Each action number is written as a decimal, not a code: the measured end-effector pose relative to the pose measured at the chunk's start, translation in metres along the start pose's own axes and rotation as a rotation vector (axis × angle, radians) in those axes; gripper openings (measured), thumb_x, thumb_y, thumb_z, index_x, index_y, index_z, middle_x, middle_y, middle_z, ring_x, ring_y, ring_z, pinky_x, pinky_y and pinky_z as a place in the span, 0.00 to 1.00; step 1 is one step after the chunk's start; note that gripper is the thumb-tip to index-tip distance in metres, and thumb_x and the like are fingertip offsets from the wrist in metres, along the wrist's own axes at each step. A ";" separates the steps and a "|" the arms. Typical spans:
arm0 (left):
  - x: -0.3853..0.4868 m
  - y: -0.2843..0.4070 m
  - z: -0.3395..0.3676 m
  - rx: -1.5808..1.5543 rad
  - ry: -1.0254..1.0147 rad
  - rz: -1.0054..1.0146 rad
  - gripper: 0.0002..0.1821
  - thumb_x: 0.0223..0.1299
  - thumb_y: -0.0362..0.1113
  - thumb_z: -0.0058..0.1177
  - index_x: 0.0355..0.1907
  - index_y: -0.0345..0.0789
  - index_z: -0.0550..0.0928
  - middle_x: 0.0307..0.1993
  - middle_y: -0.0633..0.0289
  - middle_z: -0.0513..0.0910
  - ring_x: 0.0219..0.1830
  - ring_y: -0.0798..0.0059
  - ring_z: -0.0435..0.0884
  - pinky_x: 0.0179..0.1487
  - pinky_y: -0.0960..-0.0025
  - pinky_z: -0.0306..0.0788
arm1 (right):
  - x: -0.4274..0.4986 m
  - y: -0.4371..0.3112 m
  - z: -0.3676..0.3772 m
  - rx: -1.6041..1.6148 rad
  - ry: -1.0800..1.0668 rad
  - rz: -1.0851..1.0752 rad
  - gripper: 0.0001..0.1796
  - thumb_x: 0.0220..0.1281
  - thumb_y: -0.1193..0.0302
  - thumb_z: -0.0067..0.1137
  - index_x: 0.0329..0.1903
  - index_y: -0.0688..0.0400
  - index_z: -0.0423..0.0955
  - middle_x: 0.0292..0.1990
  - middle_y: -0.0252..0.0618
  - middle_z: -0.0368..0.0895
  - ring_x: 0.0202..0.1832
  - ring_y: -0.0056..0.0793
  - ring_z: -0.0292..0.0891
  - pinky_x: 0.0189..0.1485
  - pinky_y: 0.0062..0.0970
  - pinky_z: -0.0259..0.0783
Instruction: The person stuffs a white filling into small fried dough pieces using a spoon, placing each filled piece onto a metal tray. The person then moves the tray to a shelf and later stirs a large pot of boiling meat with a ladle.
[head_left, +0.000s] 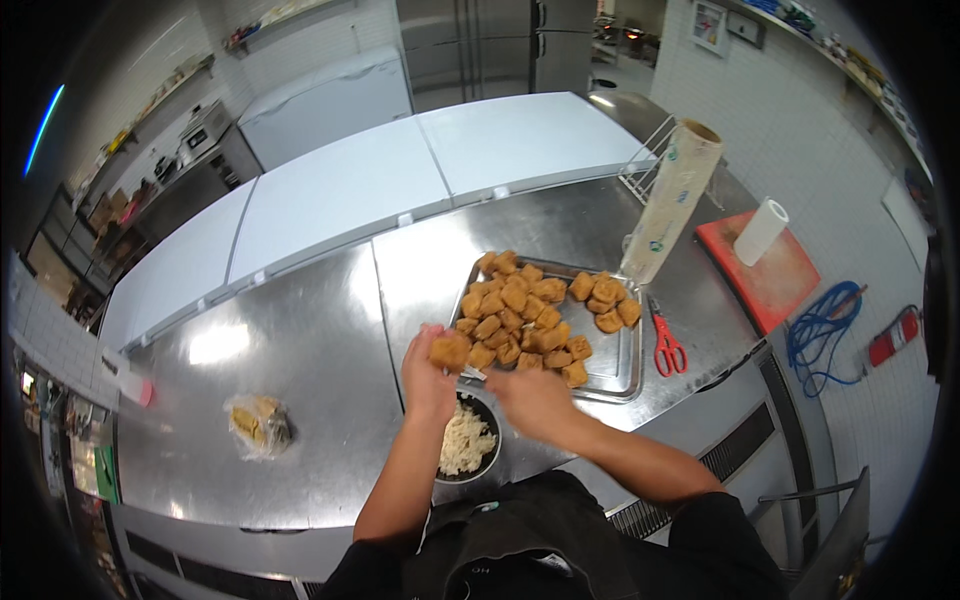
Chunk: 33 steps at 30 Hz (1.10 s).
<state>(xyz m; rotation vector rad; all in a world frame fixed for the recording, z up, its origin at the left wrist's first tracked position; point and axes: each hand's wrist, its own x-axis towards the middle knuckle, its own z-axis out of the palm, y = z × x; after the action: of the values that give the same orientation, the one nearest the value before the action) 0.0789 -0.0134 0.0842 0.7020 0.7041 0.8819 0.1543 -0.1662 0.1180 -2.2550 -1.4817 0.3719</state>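
My left hand (429, 379) holds up a fried tofu cube (449, 352) between its fingers. In my right hand (534, 401) is a small metal utensil (474, 371), its tip pointed at the cube; a spoon or knife, I cannot tell which. Below both hands sits a dark bowl (496, 444) of pale shredded filling (463, 442). Just beyond, a steel tray (616, 369) carries a large heap of fried tofu cubes (517, 304) on its left and a smaller group (604, 298) at its far right corner.
Red-handled scissors (667, 346) lie right of the tray, near a standing plastic-wrap roll (672, 202). A red cutting board (787, 274) bears a white paper roll (761, 232). On the left of the steel table (322, 360) rests a plastic bag of yellowish food (259, 426).
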 end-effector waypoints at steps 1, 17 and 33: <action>0.002 0.000 -0.002 -0.082 0.045 -0.075 0.12 0.71 0.43 0.57 0.37 0.38 0.77 0.27 0.69 0.76 0.28 0.78 0.75 0.33 0.72 0.71 | -0.001 -0.006 0.010 -0.027 -0.019 0.021 0.17 0.75 0.64 0.45 0.54 0.55 0.81 0.35 0.54 0.85 0.40 0.56 0.83 0.43 0.49 0.77; -0.002 0.000 -0.064 -0.067 0.034 -0.228 0.16 0.69 0.49 0.60 0.33 0.42 0.73 0.24 0.70 0.70 0.28 0.78 0.74 0.37 0.69 0.74 | -0.009 -0.015 0.062 0.466 -0.151 -0.105 0.15 0.72 0.64 0.49 0.53 0.53 0.81 0.37 0.57 0.82 0.40 0.59 0.79 0.44 0.50 0.74; -0.003 -0.014 -0.109 0.902 -0.292 0.000 0.12 0.69 0.41 0.59 0.37 0.36 0.75 0.25 0.70 0.75 0.25 0.84 0.74 0.32 0.76 0.70 | -0.034 -0.003 0.029 -0.134 -0.466 -0.105 0.13 0.72 0.61 0.48 0.44 0.49 0.83 0.35 0.46 0.86 0.42 0.50 0.83 0.44 0.49 0.75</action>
<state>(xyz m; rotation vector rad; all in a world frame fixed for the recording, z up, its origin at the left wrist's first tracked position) -0.0014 0.0044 0.0118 1.5946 0.8277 0.4083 0.1260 -0.1903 0.0933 -2.2810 -1.8929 0.8324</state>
